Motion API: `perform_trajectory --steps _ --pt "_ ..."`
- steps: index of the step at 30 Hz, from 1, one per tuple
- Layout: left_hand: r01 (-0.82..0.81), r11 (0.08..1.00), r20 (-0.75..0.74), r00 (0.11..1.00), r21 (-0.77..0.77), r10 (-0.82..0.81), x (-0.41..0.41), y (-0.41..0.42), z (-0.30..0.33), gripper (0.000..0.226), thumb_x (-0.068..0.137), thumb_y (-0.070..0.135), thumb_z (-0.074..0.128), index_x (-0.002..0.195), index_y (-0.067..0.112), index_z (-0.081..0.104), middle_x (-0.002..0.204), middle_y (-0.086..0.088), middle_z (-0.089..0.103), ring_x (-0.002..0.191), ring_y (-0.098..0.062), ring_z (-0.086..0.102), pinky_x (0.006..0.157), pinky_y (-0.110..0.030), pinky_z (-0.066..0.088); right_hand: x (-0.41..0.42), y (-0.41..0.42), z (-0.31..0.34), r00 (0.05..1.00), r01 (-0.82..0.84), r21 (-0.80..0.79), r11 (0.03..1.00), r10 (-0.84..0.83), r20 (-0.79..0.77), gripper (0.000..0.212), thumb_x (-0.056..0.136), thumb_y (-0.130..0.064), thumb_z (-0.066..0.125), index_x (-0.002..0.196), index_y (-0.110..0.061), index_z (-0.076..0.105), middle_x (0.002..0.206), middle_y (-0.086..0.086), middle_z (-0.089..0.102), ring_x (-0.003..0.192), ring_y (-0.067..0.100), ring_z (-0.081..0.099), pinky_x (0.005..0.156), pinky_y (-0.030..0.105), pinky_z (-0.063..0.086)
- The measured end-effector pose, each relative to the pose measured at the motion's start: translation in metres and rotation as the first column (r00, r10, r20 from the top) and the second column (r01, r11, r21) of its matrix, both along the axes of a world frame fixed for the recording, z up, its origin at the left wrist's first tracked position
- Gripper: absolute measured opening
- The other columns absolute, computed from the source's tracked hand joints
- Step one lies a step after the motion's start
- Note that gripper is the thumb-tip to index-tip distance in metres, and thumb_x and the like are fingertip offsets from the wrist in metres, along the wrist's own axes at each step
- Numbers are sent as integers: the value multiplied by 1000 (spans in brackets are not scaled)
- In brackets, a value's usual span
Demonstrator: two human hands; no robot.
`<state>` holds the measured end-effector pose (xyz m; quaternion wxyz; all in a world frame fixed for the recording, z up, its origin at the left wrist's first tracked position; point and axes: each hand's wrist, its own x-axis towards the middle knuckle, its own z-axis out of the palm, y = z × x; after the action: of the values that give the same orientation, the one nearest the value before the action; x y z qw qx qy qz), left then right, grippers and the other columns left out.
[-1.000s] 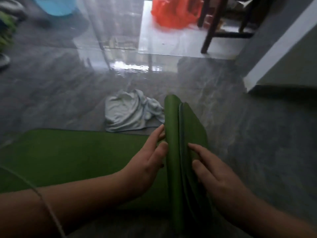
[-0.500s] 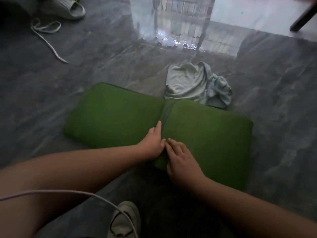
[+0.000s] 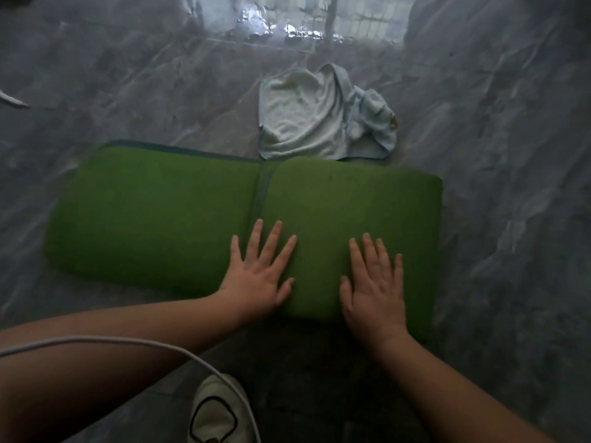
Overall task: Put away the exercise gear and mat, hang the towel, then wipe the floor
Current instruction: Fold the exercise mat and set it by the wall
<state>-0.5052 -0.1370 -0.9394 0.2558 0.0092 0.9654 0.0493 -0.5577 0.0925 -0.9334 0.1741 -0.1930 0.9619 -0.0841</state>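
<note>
On the floor [image 3: 128,91], I press my left hand [image 3: 259,276] and right hand [image 3: 374,289], fingers flat, on the part-folded mat [image 3: 160,219]; towel [image 3: 307,116] unhung, wiping undone.

The mat [image 3: 179,212] lies folded on the floor [image 3: 511,155], stretched from left to right. The towel [image 3: 307,119] sits on the floor just behind the mat, touching its far edge. Both hands lie flat on the right part of the mat, the left hand [image 3: 259,276] beside the right hand [image 3: 374,292], and a shoe [image 3: 214,414] is on the floor in front of the mat.
</note>
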Motion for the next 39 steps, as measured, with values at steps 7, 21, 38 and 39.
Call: perform_trajectory --steps 7,21,38,39 --pt "424 906 -282 867 -17 -411 -6 -4 -14 72 89 62 39 154 32 26 162 -11 16 149 -40 14 107 -79 9 -11 27 -28 999 -37 96 995 35 24 68 96 -47 26 158 -22 13 165 4 4 154 23 2 121 51 1" --pt "371 928 -168 914 -17 -369 -3 -3 -38 73 90 64 30 155 36 10 162 -8 6 150 -38 1 106 -78 -5 -9 10 -37 1000 -17 204 979 17 2 73 91 -46 32 157 -18 19 165 10 18 152 29 13 119 59 10" --pt "-65 998 0 998 -10 65 90 -133 -24 74 92 51 38 157 28 12 166 -8 8 152 -35 2 121 -57 4 54 -129 -17 887 -456 242 857 414 205 110 87 -60 54 154 -7 -15 158 29 -22 141 55 -24 104 78 -7" --pt "-63 998 45 997 -12 64 90 -129 -22 76 94 51 41 158 31 5 166 -6 -1 152 -33 -7 120 -59 -1 53 -128 -19 890 -451 246 858 411 198 105 89 -53 55 154 -8 -14 159 29 -20 142 56 -22 104 78 -7"
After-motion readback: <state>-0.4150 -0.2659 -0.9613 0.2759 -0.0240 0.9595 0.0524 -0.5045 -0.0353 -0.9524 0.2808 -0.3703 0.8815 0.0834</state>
